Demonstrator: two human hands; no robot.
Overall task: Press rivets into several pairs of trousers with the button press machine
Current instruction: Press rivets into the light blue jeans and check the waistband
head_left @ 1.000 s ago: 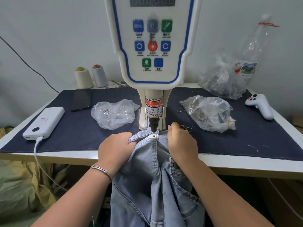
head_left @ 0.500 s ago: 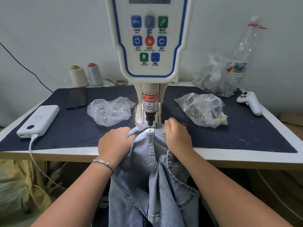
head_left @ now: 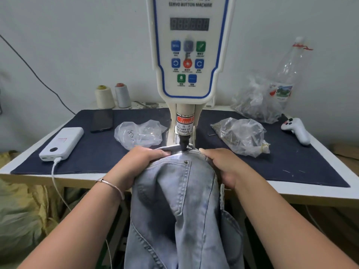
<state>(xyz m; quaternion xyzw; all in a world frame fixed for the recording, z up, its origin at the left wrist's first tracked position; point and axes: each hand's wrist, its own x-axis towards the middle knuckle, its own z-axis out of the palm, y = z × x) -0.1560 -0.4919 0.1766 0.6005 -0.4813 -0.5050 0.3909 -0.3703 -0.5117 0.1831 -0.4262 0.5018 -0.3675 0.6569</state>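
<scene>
Two hands hold pale blue denim trousers (head_left: 180,206) against the button press machine (head_left: 189,55), the waistband edge under its dark punch. One small metal rivet (head_left: 186,162) sits on the soft, stitched cloth just below. The left hand (head_left: 139,162) and right hand (head_left: 223,164) flank the punch, fingers curled round bunched waistband at the table (head_left: 291,193) edge.
</scene>
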